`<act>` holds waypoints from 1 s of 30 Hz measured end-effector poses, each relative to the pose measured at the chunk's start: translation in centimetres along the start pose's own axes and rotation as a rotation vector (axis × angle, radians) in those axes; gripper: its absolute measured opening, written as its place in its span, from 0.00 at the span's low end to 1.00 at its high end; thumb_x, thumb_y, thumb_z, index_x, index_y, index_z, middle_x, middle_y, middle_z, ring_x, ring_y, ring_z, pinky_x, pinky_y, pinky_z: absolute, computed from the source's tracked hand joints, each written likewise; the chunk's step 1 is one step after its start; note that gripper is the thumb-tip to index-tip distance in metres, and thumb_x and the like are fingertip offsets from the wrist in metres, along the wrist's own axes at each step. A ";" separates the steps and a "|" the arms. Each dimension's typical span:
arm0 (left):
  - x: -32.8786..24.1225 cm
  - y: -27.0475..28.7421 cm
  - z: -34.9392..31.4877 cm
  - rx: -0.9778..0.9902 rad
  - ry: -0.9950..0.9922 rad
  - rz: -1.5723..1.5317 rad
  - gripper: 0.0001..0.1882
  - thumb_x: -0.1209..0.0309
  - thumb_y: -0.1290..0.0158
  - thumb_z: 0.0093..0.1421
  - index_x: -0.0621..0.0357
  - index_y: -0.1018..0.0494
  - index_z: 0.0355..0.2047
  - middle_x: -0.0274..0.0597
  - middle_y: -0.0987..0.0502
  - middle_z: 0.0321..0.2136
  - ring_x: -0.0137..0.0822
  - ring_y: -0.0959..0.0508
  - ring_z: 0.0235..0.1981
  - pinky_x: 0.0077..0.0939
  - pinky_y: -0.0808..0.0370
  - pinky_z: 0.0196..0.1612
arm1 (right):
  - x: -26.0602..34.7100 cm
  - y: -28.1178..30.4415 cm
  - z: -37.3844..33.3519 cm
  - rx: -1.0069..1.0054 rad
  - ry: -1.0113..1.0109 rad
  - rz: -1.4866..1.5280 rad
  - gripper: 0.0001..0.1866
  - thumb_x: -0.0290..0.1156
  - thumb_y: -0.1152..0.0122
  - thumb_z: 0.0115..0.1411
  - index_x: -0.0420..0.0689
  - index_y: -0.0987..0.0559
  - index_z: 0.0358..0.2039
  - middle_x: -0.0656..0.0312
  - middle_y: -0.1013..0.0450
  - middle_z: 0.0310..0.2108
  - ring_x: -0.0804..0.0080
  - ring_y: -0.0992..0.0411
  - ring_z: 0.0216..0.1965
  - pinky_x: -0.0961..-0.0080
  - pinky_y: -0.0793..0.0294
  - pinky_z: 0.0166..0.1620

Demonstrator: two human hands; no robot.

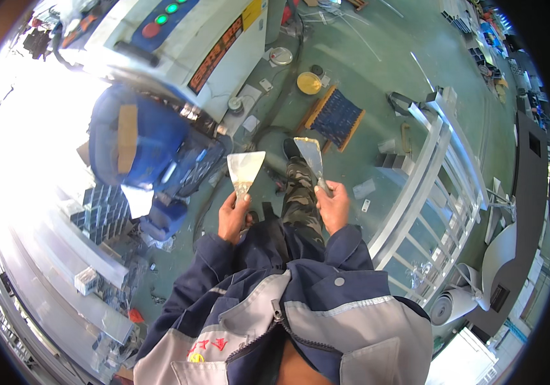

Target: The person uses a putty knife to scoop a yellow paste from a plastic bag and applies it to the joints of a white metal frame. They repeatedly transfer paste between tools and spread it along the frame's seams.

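Left fingers (228, 203) grasp a pale scraper (246, 168), left of the stool (336, 118); right fingers (338, 191) grasp a grey scraper (309, 154), nearer the stool.

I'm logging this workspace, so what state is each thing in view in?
Left scraper, held blade up, smeared
Right scraper, held blade up, edge smeared
Left hand, closed on left scraper
Right hand, closed on right scraper
Green buttons, apparently lit
Jacket, unzipped at the neck
Stool, unoccupied
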State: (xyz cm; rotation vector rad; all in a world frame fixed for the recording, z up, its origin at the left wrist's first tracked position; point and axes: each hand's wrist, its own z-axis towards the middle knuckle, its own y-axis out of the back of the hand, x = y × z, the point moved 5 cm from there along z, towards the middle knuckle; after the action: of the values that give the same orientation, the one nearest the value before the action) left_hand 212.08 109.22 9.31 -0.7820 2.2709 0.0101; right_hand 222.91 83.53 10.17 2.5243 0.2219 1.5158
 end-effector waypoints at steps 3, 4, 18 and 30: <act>0.2 -1.0 4.0 -0.083 0.046 0.039 0.23 0.65 0.39 0.63 0.66 0.29 0.53 0.33 0.26 0.24 0.23 0.30 0.18 0.21 0.31 0.21 | -0.2 -0.6 6.2 0.030 -0.123 -0.050 0.17 0.35 0.31 0.62 0.36 0.27 0.40 0.63 0.26 0.25 0.82 0.32 0.18 0.78 0.32 0.23; -0.6 -2.3 5.0 -0.097 0.087 0.016 0.20 0.67 0.37 0.60 0.65 0.29 0.47 0.34 0.27 0.23 0.24 0.29 0.18 0.21 0.31 0.21 | -0.5 -0.8 8.0 0.034 -0.188 0.019 0.17 0.38 0.33 0.64 0.38 0.28 0.38 0.63 0.27 0.24 0.83 0.35 0.17 0.78 0.34 0.21; -2.7 -17.9 20.4 -0.174 0.282 -0.447 0.14 0.68 0.42 0.66 0.59 0.30 0.49 0.40 0.22 0.39 0.35 0.21 0.38 0.34 0.21 0.42 | -2.6 -11.1 19.6 0.133 -0.227 0.040 0.16 0.37 0.51 0.72 0.37 0.31 0.50 0.48 0.32 0.49 0.55 0.33 0.51 0.63 0.34 0.56; 2.6 -12.4 38.7 -0.136 0.143 -0.263 0.14 0.79 0.41 0.61 0.61 0.31 0.46 0.43 0.21 0.36 0.33 0.19 0.36 0.29 0.21 0.39 | -10.4 -15.4 41.6 0.100 0.188 -0.237 0.16 0.31 0.44 0.66 0.37 0.24 0.51 0.50 0.30 0.47 0.58 0.28 0.48 0.67 0.28 0.51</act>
State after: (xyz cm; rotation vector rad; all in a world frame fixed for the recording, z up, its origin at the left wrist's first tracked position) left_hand 241.85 106.50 -18.27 -1.1826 2.3007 -0.0144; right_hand 254.39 92.67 -21.51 2.3252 0.6143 1.6793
